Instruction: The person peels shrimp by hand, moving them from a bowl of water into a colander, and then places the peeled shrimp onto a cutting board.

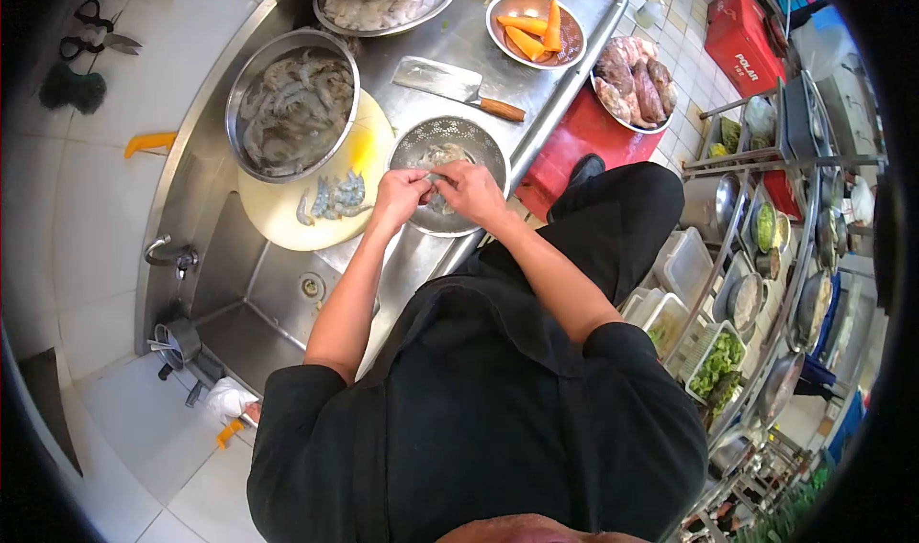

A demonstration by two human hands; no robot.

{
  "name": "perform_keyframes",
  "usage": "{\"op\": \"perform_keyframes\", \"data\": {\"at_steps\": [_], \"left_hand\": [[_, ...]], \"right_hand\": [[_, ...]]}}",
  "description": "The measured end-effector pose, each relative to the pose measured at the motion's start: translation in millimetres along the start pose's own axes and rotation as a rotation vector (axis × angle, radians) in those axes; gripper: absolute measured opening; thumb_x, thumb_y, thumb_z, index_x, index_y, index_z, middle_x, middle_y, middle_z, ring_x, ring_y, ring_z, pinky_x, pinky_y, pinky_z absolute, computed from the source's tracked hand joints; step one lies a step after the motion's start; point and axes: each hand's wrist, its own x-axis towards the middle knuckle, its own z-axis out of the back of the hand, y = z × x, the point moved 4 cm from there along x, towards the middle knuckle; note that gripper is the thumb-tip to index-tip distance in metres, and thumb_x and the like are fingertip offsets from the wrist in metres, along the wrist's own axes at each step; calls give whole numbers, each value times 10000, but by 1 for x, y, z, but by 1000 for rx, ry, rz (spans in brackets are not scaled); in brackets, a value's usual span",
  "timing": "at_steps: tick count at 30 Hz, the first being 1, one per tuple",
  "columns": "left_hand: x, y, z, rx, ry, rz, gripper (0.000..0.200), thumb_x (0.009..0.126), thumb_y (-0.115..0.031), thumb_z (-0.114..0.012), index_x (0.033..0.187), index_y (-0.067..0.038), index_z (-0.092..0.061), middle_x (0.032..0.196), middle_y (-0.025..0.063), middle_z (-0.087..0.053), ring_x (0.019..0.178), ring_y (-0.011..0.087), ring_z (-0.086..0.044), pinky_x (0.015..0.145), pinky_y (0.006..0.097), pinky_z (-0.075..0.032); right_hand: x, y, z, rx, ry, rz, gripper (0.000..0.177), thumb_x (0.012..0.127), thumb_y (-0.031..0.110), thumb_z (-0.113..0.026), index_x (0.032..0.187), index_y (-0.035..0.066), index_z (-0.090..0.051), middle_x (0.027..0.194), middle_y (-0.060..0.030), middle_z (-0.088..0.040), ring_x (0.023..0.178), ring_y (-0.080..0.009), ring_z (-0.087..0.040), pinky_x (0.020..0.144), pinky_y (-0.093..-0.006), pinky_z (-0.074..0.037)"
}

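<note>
Over a metal colander [485, 141], my left hand [402, 197] and my right hand [469, 193] meet, fingers pinched together on a small greyish shrimp [434, 179]. Shrimp pieces lie in the colander beneath my fingers. Left of it, a round pale cutting board [280, 220] carries several grey-blue shrimp [333, 199] in a small heap. A large steel bowl [251, 74] full of whole shrimp rests on the board's far side. Just beyond the colander lies a cleaver [438, 80] with a wooden handle.
A sink [273, 275] with a tap [172, 254] is at the left. Behind are a bowl of peeled shrimp [383, 9] and a strainer with carrots [536, 28]. A bowl of meat [634, 84] sits on a red stand [565, 165]. Shelves [756, 256] with food containers line the right.
</note>
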Motion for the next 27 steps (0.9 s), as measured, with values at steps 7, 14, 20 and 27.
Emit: {"op": "perform_keyframes", "data": {"at_steps": [7, 14, 20, 27], "left_hand": [[-13, -19, -2, 277, -19, 3, 184, 849, -62, -621, 949, 54, -724, 676, 33, -649, 564, 100, -564, 539, 266, -470], [-12, 2, -6, -187, -79, -11, 204, 914, -58, -612, 1056, 49, -711, 736, 21, -647, 621, 93, -573, 597, 252, -508], [-13, 6, -9, -111, -183, -151, 237, 932, -55, -594, 1121, 52, -689, 797, 39, -673, 667, 94, -598, 662, 244, -517], [-19, 3, -11, -1, -264, -214, 238, 937, -51, -586, 1133, 40, -686, 820, 39, -687, 706, 86, -609, 681, 237, -513]], "right_hand": [[1, 1, -8, -219, 49, 104, 171, 795, 134, -628, 884, 23, -723, 832, -187, -689, 756, -385, -667, 692, -436, -549], [-2, -12, -7, 194, -3, -345, 192, 808, 109, -638, 902, -44, -707, 802, -175, -706, 666, -250, -692, 621, -342, -558], [-4, -42, -23, 734, -46, -600, 211, 848, 37, -631, 1018, -78, -681, 865, -93, -699, 684, -133, -658, 626, -282, -588], [-4, -41, -28, 719, -29, -590, 223, 868, 39, -622, 1033, -101, -674, 886, -108, -706, 718, -147, -685, 642, -276, -600]]}}
